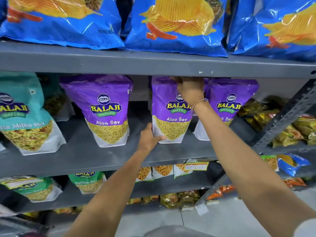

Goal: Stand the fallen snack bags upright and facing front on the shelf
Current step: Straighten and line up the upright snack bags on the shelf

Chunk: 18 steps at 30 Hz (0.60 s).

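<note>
1. The middle purple Aloo Sev bag (171,115) stood upright, label forward, on the grey shelf (85,156), near its front edge.
2. The left grip (150,137) was closed on the bag's lower left corner, thumb across the front.
3. The right grip (189,88) was closed on the bag's top edge, just under the upper shelf (119,64).
4. Two more purple bags (106,110) (229,106) stood upright on either side.

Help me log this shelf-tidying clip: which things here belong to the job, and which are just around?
In the job:
middle Aloo Sev bag, held by both hands
left hand at its base
right hand at its top
grey shelf

Just around:
blue chip bags above
teal Mitha Mix bag
price tag
</note>
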Available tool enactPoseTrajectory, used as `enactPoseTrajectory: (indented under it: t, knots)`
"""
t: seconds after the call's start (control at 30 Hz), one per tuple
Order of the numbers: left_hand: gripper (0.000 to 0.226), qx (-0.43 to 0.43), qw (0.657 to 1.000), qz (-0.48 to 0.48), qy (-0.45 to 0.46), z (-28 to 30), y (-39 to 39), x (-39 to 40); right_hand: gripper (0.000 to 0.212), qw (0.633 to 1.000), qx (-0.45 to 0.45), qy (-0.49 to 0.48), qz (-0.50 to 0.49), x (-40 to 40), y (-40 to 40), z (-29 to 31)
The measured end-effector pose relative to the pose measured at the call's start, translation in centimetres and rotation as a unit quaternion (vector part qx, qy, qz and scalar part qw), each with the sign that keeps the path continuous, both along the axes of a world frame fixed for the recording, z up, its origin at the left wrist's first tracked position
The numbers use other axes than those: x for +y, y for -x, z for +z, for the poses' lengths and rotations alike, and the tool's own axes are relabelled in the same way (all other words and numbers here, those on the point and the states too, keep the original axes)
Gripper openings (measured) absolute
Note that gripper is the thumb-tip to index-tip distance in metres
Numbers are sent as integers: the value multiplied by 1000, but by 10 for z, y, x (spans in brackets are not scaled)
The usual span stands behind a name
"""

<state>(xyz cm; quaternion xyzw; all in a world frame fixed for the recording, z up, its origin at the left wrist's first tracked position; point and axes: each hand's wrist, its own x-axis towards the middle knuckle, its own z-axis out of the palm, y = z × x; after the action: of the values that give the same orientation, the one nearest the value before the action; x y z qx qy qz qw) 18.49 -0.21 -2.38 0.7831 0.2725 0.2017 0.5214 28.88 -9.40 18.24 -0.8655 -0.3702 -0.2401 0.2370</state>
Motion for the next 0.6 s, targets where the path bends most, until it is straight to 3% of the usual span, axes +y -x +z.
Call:
enactPoseTrajectory:
  t: [0.1,0.23,0.37,0.47,0.53,0.6]
  knots:
    - [66,-8,1000,4,-5,-3,0,-1,38,1000,3,-12,-3,4,-3,1]
    - [75,6,1000,-20,-13,-1,0,-2,29,996,-34,-26,80,-7,-1,-4]
    - [83,-29,999,-34,10,2,21,-8,19,975,-142,-157,60,-31,18,-47]
    - [58,-21,999,32,24,-8,61,2,20,957,-32,-266,108,-56,37,-108]
    - [30,16,995,96,-30,-16,96,18,43,943,102,-302,97,-69,42,-150]
    - [16,30,984,163,-69,-17,130,43,70,918,231,-316,68,-74,41,-178]
